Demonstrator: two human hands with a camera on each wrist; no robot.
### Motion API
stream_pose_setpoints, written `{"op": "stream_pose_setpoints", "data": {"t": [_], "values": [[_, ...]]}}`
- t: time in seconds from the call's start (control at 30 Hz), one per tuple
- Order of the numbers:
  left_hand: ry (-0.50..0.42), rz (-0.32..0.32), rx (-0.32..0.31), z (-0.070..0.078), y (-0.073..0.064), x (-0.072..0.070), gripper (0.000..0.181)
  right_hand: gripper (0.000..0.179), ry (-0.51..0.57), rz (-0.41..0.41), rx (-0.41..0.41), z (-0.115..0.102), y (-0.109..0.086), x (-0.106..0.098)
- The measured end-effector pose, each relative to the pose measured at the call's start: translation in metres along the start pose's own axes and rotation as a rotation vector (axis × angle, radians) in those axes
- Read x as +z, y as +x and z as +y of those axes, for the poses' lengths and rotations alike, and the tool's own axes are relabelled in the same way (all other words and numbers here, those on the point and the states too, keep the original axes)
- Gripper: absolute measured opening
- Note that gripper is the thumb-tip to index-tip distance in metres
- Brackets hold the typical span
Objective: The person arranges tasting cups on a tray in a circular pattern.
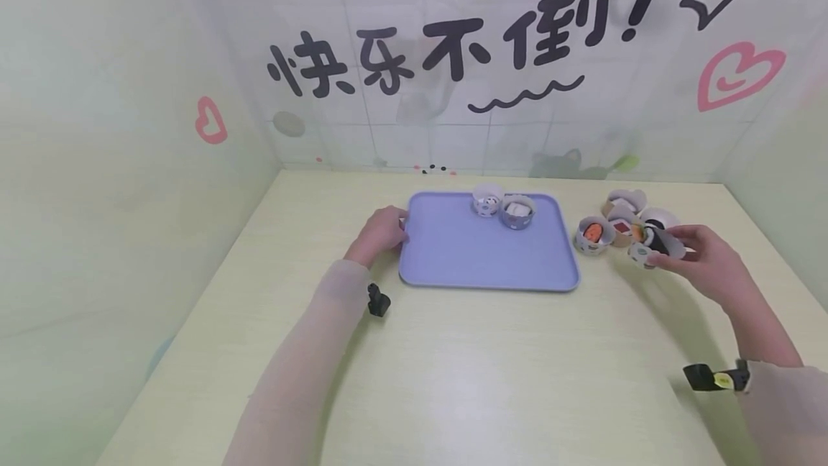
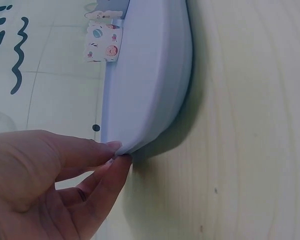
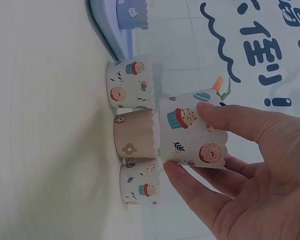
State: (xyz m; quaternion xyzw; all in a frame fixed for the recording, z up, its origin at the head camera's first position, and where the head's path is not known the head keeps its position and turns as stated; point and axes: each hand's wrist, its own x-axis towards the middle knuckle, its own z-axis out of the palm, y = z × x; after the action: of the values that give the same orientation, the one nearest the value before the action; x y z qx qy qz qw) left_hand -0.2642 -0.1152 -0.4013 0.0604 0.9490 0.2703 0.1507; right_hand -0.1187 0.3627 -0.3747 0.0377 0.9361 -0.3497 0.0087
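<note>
My left hand pinches the left rim of a lavender tray, thumb on top in the left wrist view. In my right hand is a white paper baking cup printed with cupcakes and donuts, held up off the table. Its filling shows as a black-and-white piece with some orange and green. Close by stand several more paper cups: a patterned one with an orange-red piece, a brown one, and others behind, partly hidden. On the tray's back part sit a white cup and a grey-blue cup.
The pale wooden table stretches in front of the tray. At the back hangs a white sheet with black lettering, and pale green walls stand on both sides. Small black cameras are worn at both wrists.
</note>
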Motion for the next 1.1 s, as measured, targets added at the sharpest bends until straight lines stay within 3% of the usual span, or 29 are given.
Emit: {"op": "stream_pose_setpoints", "data": {"t": [1.1], "values": [[0.01,-0.007,-0.023,0.003,-0.001,-0.002,0.065,0.072,0.031,-0.022,-0.02,-0.016,-0.002,0.009]]}}
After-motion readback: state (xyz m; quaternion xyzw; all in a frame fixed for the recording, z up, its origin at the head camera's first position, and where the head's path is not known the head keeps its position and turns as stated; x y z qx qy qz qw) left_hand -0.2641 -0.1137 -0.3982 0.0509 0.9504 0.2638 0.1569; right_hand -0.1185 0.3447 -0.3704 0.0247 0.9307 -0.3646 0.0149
